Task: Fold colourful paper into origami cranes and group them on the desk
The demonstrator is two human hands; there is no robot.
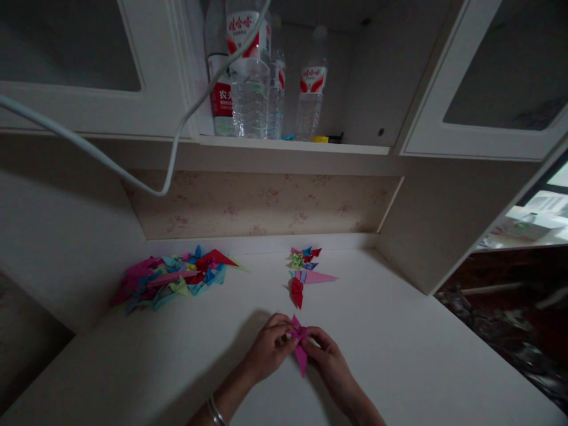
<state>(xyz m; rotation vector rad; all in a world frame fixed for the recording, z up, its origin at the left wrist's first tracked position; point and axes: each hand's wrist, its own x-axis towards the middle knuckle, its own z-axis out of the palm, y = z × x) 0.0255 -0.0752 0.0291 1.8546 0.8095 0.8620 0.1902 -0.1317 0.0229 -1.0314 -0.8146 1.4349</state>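
A magenta folded paper [301, 357] is pinched over the worktop [399, 331] by the fingers of the left hand [268, 348] at nine o'clock and the right hand [327, 357] at three; a red folded piece [297, 291] is seen at twelve.

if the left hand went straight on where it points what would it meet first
The left hand would first meet the pink folded paper at its fingertips; just beyond, the right hand seems next in line, though depth is hard to judge.
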